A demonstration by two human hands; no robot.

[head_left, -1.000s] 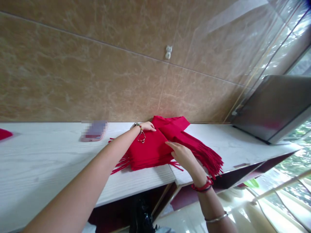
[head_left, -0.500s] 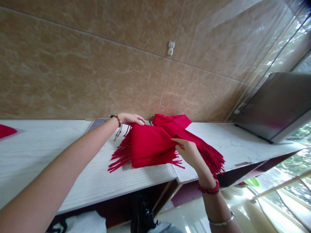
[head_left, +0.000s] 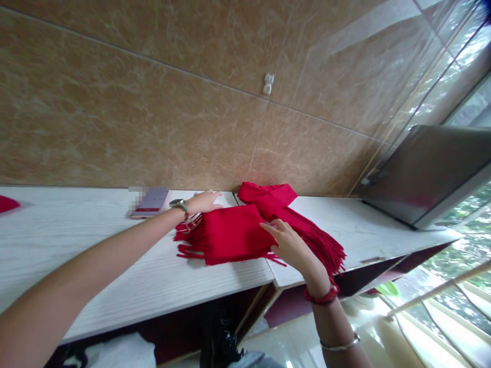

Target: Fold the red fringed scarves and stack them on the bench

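Note:
A red fringed scarf [head_left: 232, 232] lies on the white wood-grain counter top, its front part folded into a flat rectangle with fringe at the left. Behind and to the right, more red cloth crosses over itself, and a second fringed end hangs toward the counter's front edge. My left hand [head_left: 205, 201] is at the rectangle's back left corner, fingers stretched out and nothing held. Over the rectangle's right side is my right hand [head_left: 289, 245], its index finger extended and thumb apart from it; whether it presses the cloth I cannot tell.
A flat greyish-purple item [head_left: 157, 197] lies behind my left forearm. Red cloth [head_left: 6, 203] shows at the far left edge. A dark grey box-like appliance [head_left: 429, 174] stands at the counter's right end. Below are open shelves [head_left: 192, 327]. A tiled wall [head_left: 153, 128] rises behind.
My left hand has come off the scarf's back corner slightly, its fingers stretching out. My right hand has loosened from a partly curled shape. The view has shifted a little, uncovering the greyish-purple item.

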